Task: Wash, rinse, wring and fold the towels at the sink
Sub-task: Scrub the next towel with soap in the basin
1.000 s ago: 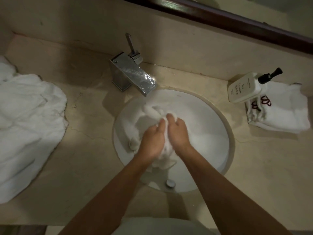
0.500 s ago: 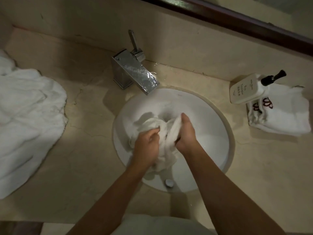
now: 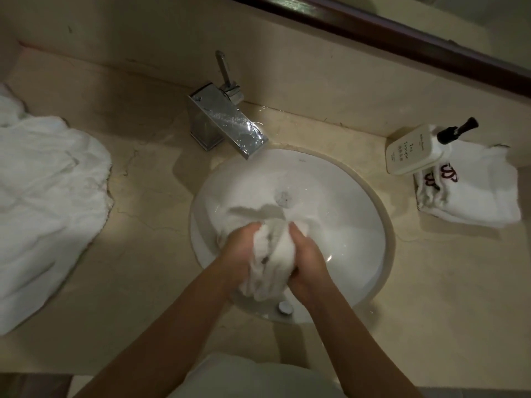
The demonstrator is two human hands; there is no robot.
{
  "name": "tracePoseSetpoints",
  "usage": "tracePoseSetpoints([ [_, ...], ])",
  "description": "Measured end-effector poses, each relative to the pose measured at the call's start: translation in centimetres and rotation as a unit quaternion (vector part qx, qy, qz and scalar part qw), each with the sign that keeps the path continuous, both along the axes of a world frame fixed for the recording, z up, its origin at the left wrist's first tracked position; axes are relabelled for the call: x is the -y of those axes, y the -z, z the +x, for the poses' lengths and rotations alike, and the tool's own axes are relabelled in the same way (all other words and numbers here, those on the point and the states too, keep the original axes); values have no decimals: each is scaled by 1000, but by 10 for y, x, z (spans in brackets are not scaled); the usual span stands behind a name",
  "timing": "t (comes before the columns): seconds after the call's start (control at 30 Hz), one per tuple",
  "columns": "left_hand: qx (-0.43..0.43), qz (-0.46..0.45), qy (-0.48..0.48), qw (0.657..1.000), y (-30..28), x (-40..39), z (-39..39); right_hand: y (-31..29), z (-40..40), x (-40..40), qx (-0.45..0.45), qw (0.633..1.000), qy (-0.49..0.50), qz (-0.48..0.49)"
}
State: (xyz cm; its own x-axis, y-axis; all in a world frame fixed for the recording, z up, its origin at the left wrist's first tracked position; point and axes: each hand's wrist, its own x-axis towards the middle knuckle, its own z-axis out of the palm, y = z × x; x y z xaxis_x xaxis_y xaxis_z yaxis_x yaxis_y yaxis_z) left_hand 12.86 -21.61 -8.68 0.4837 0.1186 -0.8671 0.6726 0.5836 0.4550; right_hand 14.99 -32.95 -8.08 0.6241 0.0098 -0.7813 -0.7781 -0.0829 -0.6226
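A wet white towel (image 3: 270, 259) is bunched between both hands over the near half of the round white sink (image 3: 350, 225). My left hand (image 3: 240, 248) grips its left side and my right hand (image 3: 309, 259) grips its right side, fingers curled into the cloth. A loose flap of the towel spreads toward the drain (image 3: 284, 198). A large crumpled white towel (image 3: 46, 202) lies on the counter at the left. On the right lies a folded white towel with a red emblem (image 3: 471, 191).
A chrome tap (image 3: 227, 122) with an upright lever stands behind the sink. A white pump bottle (image 3: 413, 150) rests on the folded towel at the right. The beige stone counter (image 3: 149, 254) runs around the basin. A dark mirror frame (image 3: 402, 38) crosses the top.
Both hands have drawn back toward the near rim with the towel and squeezed it into a tighter bundle. The drain, covered before, now shows.
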Motion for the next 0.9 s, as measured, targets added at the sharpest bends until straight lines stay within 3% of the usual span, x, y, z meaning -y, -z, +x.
tracePoseSetpoints([
  [0.1,14,102,94,990,-16,30,-5,10,25,-9,139,967,-81,-196],
  [0.13,43,132,104,985,-19,36,-6,11,34,-9,144,962,-84,-215],
  [0.23,77,251,100,960,-15,28,6,2,34,-18,196,962,-116,-152],
  [0.33,82,300,46,949,-12,19,17,0,27,-28,292,918,-202,-176],
  [0.4,154,263,62,950,-20,30,13,5,47,-26,251,930,-143,-228],
  [0.43,181,249,78,948,-27,35,9,7,58,-24,214,948,-115,-203],
  [0.5,154,271,55,948,-24,29,13,-1,58,-26,151,975,-102,-127],
  [0.6,74,281,-14,957,-5,7,28,-17,28,-34,160,966,-186,-86],
  [0.7,113,254,104,955,-17,19,20,-7,40,-33,178,963,-132,-156],
  [0.77,146,232,154,949,-19,26,9,4,61,-26,65,989,-37,-124],
  [0.8,156,237,155,946,-15,24,5,8,70,-21,-16,998,33,-57],
  [0.9,103,221,88,966,2,3,1,10,76,15,-161,954,229,105],
])
